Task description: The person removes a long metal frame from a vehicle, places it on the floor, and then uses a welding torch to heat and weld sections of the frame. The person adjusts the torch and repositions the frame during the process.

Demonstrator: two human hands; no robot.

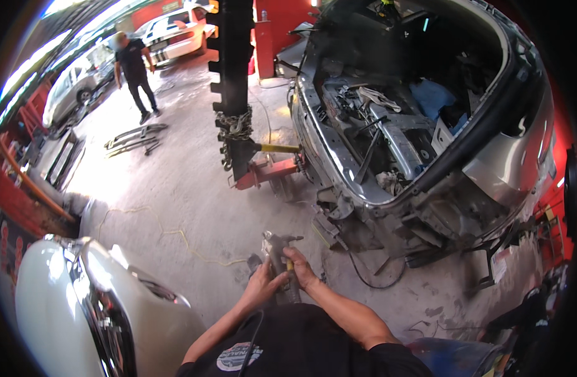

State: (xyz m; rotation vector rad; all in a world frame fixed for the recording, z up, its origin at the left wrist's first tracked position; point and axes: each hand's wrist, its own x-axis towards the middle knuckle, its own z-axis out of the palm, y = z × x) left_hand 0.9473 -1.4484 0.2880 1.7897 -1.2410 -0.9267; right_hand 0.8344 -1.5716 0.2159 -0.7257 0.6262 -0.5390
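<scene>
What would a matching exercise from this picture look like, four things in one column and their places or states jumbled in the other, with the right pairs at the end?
Things:
1. handheld tool
2. chain
3. yellow cord
4. standing person

Places or states:
A. lying on the floor
B. dressed in dark clothing
C. held by the left hand and right hand
D. wrapped around the dark post

Right pairs: 1-C, 2-D, 3-A, 4-B.

Left forearm (pixel 229 319) and right forearm (pixel 350 314) bare, angled forward and inward, left hand (pixel 262 284) curled, right hand (pixel 301 270) curled just beside it
</scene>
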